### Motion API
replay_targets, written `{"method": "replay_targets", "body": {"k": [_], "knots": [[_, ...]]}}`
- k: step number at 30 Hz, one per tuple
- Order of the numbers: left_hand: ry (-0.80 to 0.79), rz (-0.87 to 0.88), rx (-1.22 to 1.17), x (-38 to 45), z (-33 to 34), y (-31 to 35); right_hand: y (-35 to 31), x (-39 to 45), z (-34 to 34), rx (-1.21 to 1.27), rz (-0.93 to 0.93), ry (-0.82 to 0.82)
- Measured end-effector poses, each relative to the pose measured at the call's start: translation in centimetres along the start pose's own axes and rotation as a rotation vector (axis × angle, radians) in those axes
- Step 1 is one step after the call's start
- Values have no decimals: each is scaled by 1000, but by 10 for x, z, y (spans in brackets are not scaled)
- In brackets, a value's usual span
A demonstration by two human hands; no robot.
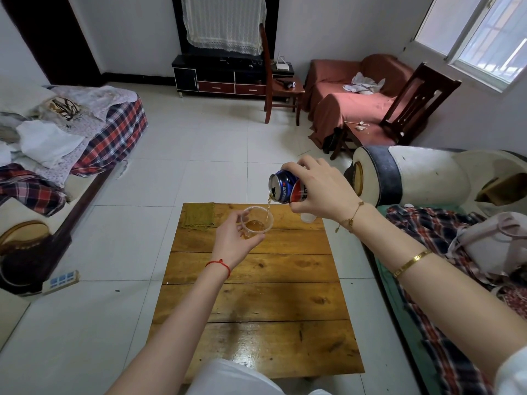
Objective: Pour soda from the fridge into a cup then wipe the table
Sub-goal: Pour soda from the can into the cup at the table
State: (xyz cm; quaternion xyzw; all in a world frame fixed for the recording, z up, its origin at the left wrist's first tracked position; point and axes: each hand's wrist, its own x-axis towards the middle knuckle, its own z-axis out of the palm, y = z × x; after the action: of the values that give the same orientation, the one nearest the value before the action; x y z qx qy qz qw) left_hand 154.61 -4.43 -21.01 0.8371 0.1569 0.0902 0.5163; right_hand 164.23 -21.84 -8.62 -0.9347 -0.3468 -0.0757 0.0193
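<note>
my right hand (322, 192) grips the tipped soda can (285, 187) above the far table (256, 303), my left hand (236, 238) grasps the cup (256, 223); i'd pour slowly, keeping the stream inside its rim.

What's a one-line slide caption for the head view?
Right hand tips soda can into clear cup held by left hand over wooden table.

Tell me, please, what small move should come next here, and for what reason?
Probably keep the can tilted a little longer. The right hand holds it above the clear cup, which the left hand holds over the wooden table. A thin amber stream falls inside the rim, and the cup looks only partly filled. The green cloth lies unused at the table's far corner.
</note>
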Motion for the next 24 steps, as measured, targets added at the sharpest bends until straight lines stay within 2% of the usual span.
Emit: {"method": "replay_targets", "body": {"k": [24], "knots": [[-6,-1,18,2,1,6,3,-2,-4,-17,8,9]]}}
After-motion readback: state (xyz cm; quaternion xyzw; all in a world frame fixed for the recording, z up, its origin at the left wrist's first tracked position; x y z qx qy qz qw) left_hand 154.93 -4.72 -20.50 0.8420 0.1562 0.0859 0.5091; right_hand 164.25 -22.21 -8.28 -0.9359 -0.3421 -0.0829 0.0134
